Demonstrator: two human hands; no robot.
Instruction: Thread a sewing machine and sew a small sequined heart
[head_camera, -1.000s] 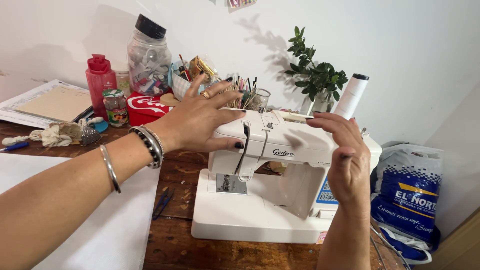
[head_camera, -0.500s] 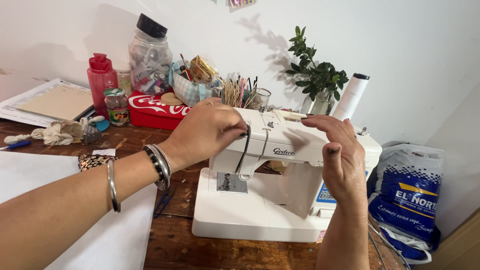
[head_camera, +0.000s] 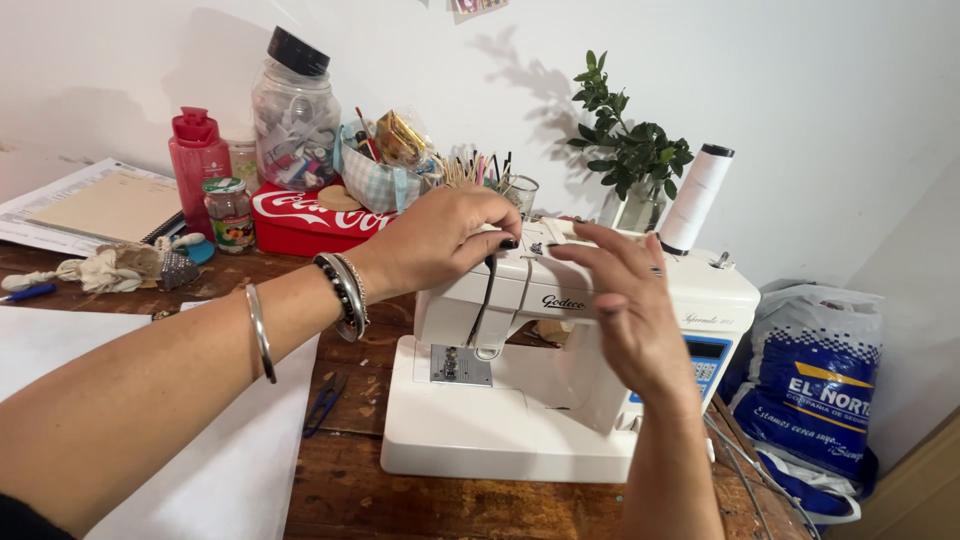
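A white sewing machine (head_camera: 560, 370) is seen standing at the centre of the frame on a worn wooden tabletop (head_camera: 370, 490), its base resting flat on the wood. The left hand (head_camera: 445, 240) is laid over the top left end of the machine, fingers curled down over the front edge near the thread guides; whether anything is pinched in its grip cannot be told, as the fingertips are turned away. Dark beaded bracelets and metal bangles are worn on that wrist and forearm. The right hand (head_camera: 625, 300) is held in front of the machine's upper arm, back toward the camera, fingers spread and loosely open, with nothing seen in its grip; whether it touches the machine cannot be told.

A tall white thread spool (head_camera: 697, 198) is set upright at the top right of the machine. Behind, toward the upper left, a red tin (head_camera: 300, 222), a clear jar with a black lid (head_camera: 295, 110) and a red bottle (head_camera: 197, 155) are ranged along the wall. A leafy green sprig (head_camera: 625, 145) is placed behind the machine. Small dark snips (head_camera: 322, 405) lie just left of the machine's base, beside a white sheet (head_camera: 210, 480). A blue and white bag (head_camera: 815, 395) is seen at the right edge.
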